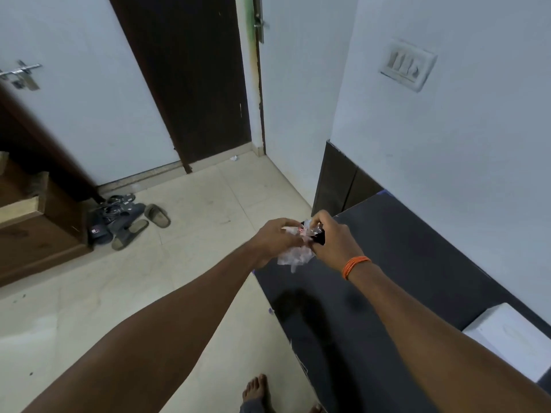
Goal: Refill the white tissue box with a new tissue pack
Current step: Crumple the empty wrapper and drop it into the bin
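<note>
Tissue pack (298,248), or what's left of its crinkly clear wrapper w/ red and dark print, sits bunched between both hands just right of frame centre, over the near-left corner of a dark mattress (402,263). Too crumpled to read a long axis or facing; a loose tail of plastic hangs toward 6 o'clock. Left hand (275,241) pinches the wrapper from 9 o'clock, fingers closed on it. Right hand (334,236), orange thread at the wrist, clamps it from 3 o'clock, thumb and fingers curled over the top. Looks like unwrapping or balling up the plastic; can't tell if tissues are still inside.

White tissue box (512,341) rests on the mattress at approx 4 o'clock, well apart from the hands, long axis running from 10 to 4 o'clock, top slot facing up. No tissue visible in the slot. Judged progress: early-to-mid; loading the box is left to do.

Beyond: slippers (128,222) on the tiled floor at 9 o'clock, a dark door (185,79) at 11, switch plate (408,65) at 1.
</note>
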